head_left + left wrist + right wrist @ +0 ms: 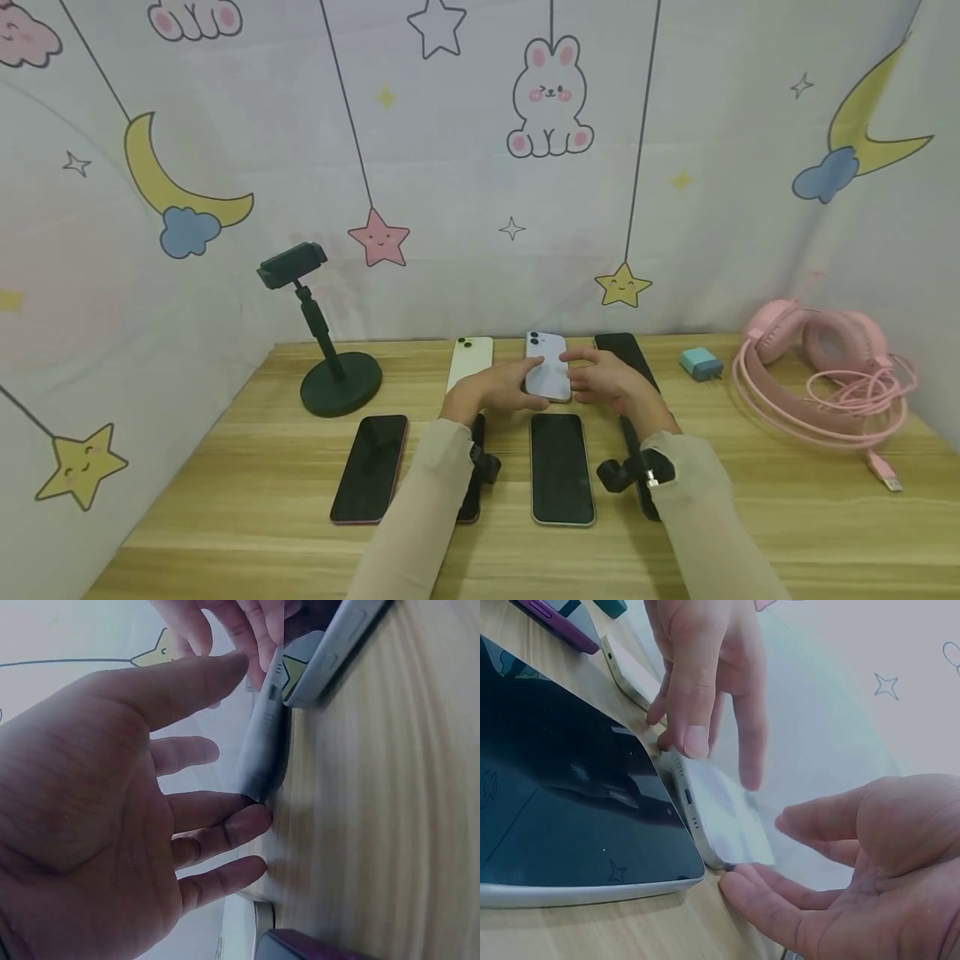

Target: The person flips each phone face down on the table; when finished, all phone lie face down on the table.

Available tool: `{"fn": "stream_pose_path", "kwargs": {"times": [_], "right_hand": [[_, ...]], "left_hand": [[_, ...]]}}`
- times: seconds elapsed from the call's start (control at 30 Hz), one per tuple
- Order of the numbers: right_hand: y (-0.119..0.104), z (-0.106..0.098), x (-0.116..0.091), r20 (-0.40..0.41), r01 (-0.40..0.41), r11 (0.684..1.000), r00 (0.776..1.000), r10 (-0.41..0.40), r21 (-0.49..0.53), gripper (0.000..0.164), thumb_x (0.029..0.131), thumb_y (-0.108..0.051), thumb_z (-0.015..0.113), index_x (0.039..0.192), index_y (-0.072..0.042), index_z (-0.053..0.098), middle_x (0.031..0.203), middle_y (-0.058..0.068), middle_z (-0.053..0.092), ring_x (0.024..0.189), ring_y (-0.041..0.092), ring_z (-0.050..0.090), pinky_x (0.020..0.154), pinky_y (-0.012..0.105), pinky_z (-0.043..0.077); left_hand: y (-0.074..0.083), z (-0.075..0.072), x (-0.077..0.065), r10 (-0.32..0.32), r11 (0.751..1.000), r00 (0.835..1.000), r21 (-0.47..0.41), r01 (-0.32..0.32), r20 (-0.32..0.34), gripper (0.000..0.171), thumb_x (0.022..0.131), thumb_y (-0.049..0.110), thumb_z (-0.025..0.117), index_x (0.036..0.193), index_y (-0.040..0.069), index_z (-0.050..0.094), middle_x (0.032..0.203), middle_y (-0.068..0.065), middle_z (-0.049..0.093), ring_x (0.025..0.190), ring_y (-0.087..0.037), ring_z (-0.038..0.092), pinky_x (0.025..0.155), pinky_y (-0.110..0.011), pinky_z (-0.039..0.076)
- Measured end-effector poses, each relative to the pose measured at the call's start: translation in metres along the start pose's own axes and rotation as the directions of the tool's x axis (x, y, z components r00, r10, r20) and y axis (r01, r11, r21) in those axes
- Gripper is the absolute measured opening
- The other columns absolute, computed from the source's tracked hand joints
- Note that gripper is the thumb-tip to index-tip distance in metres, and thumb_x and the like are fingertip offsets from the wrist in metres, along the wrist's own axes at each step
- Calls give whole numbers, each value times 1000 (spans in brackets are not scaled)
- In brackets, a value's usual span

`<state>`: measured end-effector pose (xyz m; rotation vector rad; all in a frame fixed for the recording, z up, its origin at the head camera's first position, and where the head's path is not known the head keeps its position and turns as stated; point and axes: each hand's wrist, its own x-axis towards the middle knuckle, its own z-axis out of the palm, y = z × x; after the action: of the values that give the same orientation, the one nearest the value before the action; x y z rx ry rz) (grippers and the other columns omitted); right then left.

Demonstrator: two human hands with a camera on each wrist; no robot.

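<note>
A pale purple phone (pixel 550 379) lies with its camera side up in the back row on the table. My left hand (pixel 501 387) is at its left edge; fingertips meet or nearly meet the phone's side in the left wrist view, thumb free. On the opposite side is my right hand (pixel 609 383), its fingers (pixel 761 896) low beside the phone's edge and its thumb held away. Neither hand curls round the phone. Directly in front lies a phone with a dark screen (pixel 561 471), face up.
A pale yellow phone (pixel 471 358) and a dark phone (pixel 626 354) flank the purple one. Another dark phone (pixel 369 471) lies front left; phones under both wrists are partly hidden. A phone stand (pixel 339 383), a charger plug (pixel 702 364) and pink headphones (pixel 776 325) stand around.
</note>
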<state>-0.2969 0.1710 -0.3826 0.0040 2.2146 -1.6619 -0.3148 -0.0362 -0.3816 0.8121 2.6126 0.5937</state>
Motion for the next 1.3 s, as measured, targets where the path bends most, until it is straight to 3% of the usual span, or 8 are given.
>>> {"fn": "stream_pose_path", "kwargs": {"times": [0.57,0.77,0.93,1.07,1.3], "right_hand": [[4,-10,2,39,18,1000,999,-18,-18,48,104,-7,50,151,-4,41,143,22,46,121,30,54,97,41,49],[6,-23,0,18,33,999,999,-32,-41,48,103,-7,51,150,-3,42,134,20,51,110,27,58,88,37,52],[8,-38,-4,27,59,998,998,-58,-34,50,104,-8,48,152,-1,37,129,21,54,101,21,60,84,35,52],[9,-47,-6,25,64,997,998,-63,-39,51,106,-10,47,154,-1,33,132,23,53,105,23,61,87,37,52],[13,-49,-7,15,71,994,997,-70,-80,51,106,-9,47,153,4,32,146,30,41,127,39,52,97,42,49]], "left_hand": [[0,-1,-3,-1,1000,1000,-20,2,14,67,100,36,61,157,14,33,156,-10,41,141,-26,41,112,-43,34],[0,-1,-3,-4,1000,1000,-15,4,6,64,101,36,60,156,15,35,152,-10,45,135,-25,47,110,-42,37],[3,-2,1,12,1000,1000,-9,-12,5,62,101,36,59,155,14,37,154,-10,44,139,-25,43,111,-42,36],[10,-3,3,18,1000,1000,13,-18,7,59,101,36,59,153,14,41,154,-9,44,141,-24,41,112,-41,35],[21,-1,5,31,996,999,78,-33,29,55,101,37,59,150,14,46,146,-10,50,133,-23,48,108,-39,39]]}}
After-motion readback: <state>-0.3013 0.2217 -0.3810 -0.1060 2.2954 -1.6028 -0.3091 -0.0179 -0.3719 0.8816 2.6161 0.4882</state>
